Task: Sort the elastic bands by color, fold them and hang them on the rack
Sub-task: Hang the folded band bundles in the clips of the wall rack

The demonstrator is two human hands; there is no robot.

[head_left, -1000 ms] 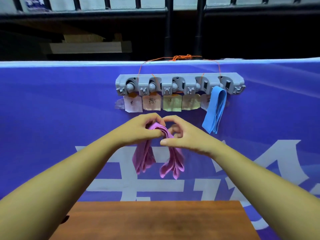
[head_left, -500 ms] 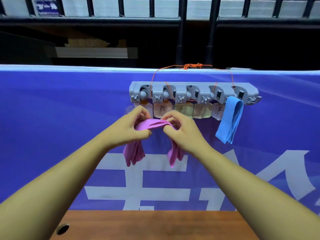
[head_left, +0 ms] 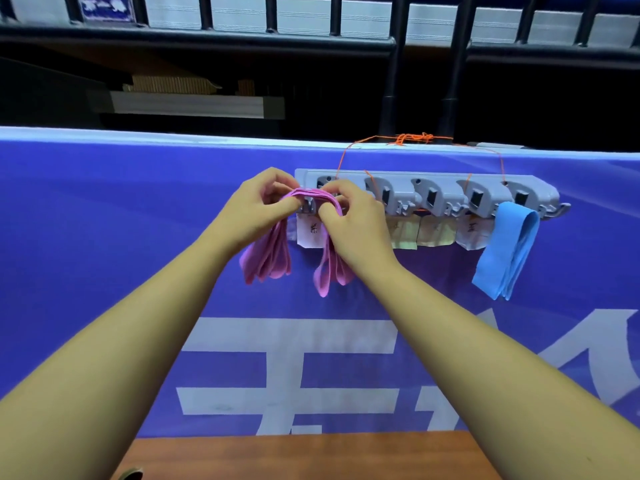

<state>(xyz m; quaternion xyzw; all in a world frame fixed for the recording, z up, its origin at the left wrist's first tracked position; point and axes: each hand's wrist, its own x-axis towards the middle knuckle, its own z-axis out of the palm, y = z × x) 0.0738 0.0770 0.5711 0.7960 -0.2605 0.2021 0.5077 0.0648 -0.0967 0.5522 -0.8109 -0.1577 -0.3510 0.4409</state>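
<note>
Pink elastic bands (head_left: 266, 254), folded into one bundle, arch over the leftmost hook of the grey rack (head_left: 433, 192). The bundle's middle runs sideways across the hook and its looped ends hang straight down on either side. The left hand (head_left: 256, 209) pinches the top of the bundle left of the hook, and the right hand (head_left: 353, 223) pinches it on the right. Half a second ago the bundle was lower, in front of the paper tags; now it is up at the rack. A folded blue band (head_left: 505, 251) hangs from the rightmost hook. The paper tags (head_left: 310, 232) under the hooks carry handwriting too small to read. The blue banner (head_left: 104, 220) behind shows large white characters, cut off.
</note>
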